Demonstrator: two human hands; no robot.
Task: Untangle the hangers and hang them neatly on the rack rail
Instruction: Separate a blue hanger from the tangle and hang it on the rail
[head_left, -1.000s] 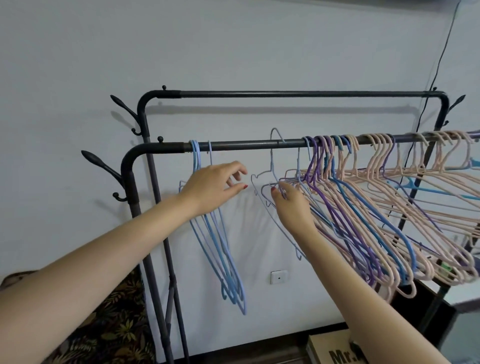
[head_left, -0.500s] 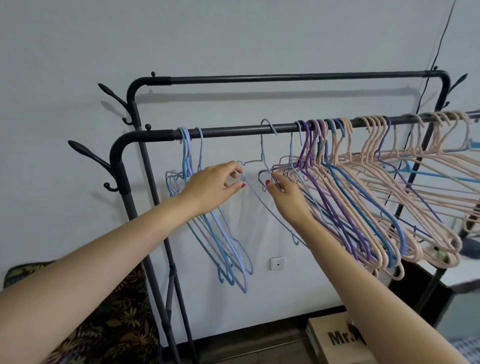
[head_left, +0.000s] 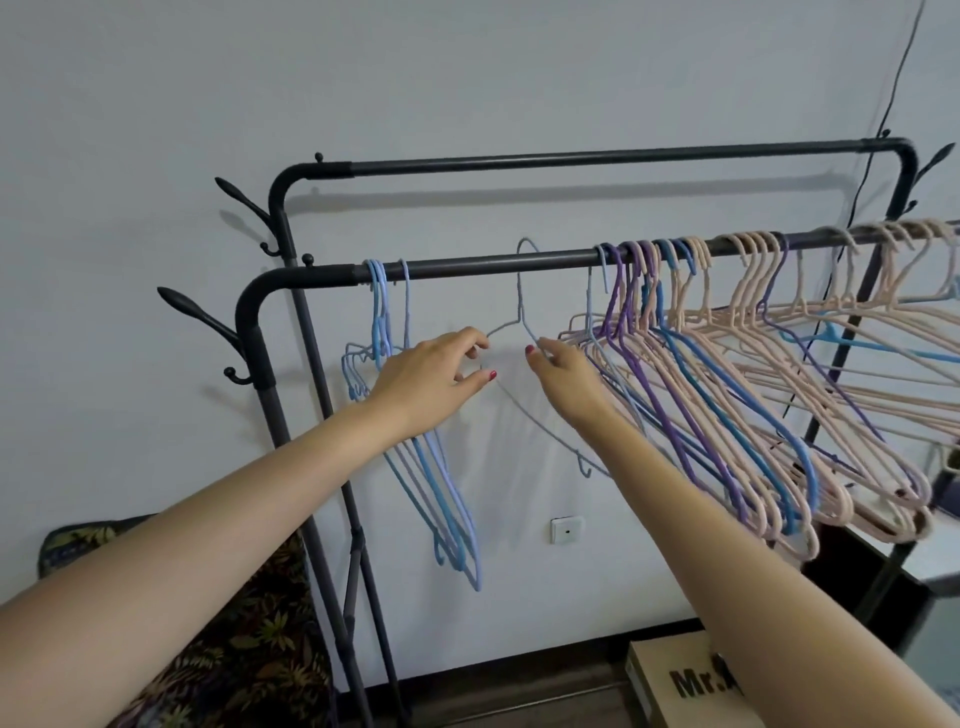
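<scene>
Right now your left hand (head_left: 434, 376) pinches the left shoulder of a pale grey hanger (head_left: 519, 306), thumb and fingers curled round the thin wire. Your right hand (head_left: 563, 379) grips the same hanger's right shoulder, fingers curled about it just beside the tangled bunch. Its hook sits over the front rail (head_left: 493, 266), in the gap between two groups — the hanger hangs tilted, its lower bar sloping down to the right behind your right forearm.

Left of your hands, a small set of blue hangers (head_left: 447, 493) hangs from the rail, close together and roughly parallel; your left wrist crosses in front of them. Right of your hands, the purple, blue and pink hangers (head_left: 753, 415) crowd along the rail, bodies fanned out and overlapping, several crossing one another. Whether the grey hanger's far end is caught in that bunch you cannot tell, since your arm covers it.

Behind stands the back rail (head_left: 597, 156), bare, with side pegs (head_left: 197, 317) on the left post. A wall socket (head_left: 566, 529) shows below the hangers, a cardboard box (head_left: 675, 680) sits on the floor, and a leaf-patterned cushion (head_left: 234, 649) lies lower left.
</scene>
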